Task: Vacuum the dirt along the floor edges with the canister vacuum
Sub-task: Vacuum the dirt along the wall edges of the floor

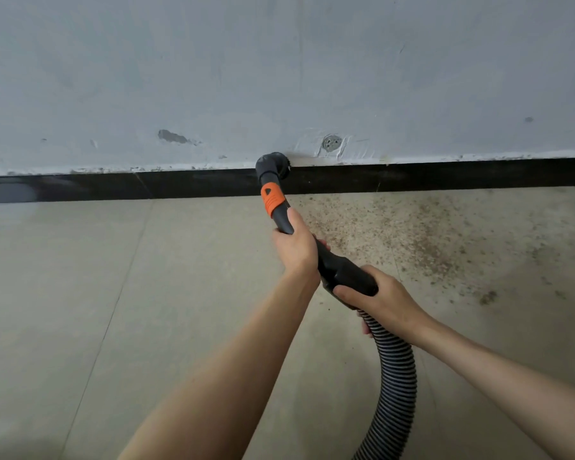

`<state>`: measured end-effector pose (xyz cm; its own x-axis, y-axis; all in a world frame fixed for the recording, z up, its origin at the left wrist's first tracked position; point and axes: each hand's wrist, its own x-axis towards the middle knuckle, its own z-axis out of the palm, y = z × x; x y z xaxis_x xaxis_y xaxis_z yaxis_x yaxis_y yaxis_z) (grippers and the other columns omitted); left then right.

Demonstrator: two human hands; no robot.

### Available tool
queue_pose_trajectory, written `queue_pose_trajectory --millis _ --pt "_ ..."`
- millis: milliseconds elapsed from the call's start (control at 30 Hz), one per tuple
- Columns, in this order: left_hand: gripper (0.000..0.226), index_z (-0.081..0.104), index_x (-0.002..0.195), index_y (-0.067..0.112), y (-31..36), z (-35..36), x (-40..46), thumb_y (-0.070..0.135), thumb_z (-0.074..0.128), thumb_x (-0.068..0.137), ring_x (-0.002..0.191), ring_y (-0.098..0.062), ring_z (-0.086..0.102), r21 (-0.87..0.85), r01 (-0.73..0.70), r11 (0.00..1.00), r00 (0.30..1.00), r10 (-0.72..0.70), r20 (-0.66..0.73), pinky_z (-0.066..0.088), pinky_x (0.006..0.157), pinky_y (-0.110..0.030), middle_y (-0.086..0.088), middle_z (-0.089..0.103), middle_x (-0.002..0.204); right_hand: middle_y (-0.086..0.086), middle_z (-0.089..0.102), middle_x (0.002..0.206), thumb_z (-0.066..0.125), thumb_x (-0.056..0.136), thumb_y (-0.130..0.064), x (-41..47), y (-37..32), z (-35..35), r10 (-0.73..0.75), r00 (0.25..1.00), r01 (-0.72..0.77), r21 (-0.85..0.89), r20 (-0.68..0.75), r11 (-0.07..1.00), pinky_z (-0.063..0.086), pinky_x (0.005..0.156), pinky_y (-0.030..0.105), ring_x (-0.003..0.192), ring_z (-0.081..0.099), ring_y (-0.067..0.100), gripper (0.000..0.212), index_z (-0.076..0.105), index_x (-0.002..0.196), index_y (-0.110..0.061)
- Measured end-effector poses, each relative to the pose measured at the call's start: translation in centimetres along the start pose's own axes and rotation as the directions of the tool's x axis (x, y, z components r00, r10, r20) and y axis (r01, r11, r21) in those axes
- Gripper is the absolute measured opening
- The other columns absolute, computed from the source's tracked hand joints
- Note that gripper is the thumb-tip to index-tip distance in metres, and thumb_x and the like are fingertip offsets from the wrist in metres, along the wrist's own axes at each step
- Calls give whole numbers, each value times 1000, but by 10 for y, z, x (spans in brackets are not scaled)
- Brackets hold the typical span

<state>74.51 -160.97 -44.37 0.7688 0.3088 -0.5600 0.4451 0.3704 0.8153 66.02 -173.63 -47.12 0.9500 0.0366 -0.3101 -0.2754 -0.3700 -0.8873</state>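
A round brush nozzle [273, 165] of the vacuum presses against the top edge of the black skirting [445, 175] where it meets the grey wall. Behind it runs a dark tube with an orange collar [272, 199]. My left hand [294, 249] grips the tube just below the collar. My right hand [380, 295] grips the black handle [344, 272] where the ribbed hose [395, 376] begins. The hose trails down to the bottom edge of the view. Brown dirt [412, 240] speckles the floor to the right of the nozzle. The canister is out of view.
The grey wall [279, 78] has chipped patches and a plugged hole [331, 142] just right of the nozzle. Pale floor tiles [80, 293] to the left of the tube look cleaner than those on the right.
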Motion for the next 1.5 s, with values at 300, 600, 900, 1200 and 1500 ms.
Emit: queue_pose_trajectory --millis 300,600,900,1200,1500 --pt "38 42 108 10 49 -77 46 47 42 97 54 -16 59 -56 -46 997 967 30 -251 46 41 -22 -8 55 74 -4 64 83 71 75 -59 43 -54 70 -168 976 195 -211 136 958 46 50 22 55 59 4 42 57 99 -27" --pt "51 45 123 5 77 -92 82 48 43 96 57 -18 60 -41 -13 999 963 2 -269 45 37 -21 -8 56 77 -4 64 84 69 77 -60 75 -68 98 -179 971 211 -211 161 954 56 57 30 64 65 12 44 56 100 -25" --pt "38 42 107 9 20 -47 41 46 43 97 58 -17 59 -38 -12 999 987 6 -159 48 41 -23 -7 52 76 -3 65 76 70 73 -59 38 -20 41 -152 982 168 -156 110 973 45 44 18 46 60 3 37 55 95 -33" --pt "53 40 128 7 -29 -31 47 50 42 96 101 -33 63 3 185 983 969 -182 -166 53 87 -46 -16 59 117 -6 63 77 71 76 -58 26 13 15 -71 987 102 -222 141 970 38 42 12 47 56 -7 38 55 88 -27" --pt "44 38 110 10 -26 -17 60 52 42 96 50 -22 63 85 221 972 974 -215 -69 51 47 -30 -10 59 71 -2 64 86 70 75 -62 35 18 10 -5 993 37 -273 115 961 45 54 25 62 60 10 47 52 96 -24"
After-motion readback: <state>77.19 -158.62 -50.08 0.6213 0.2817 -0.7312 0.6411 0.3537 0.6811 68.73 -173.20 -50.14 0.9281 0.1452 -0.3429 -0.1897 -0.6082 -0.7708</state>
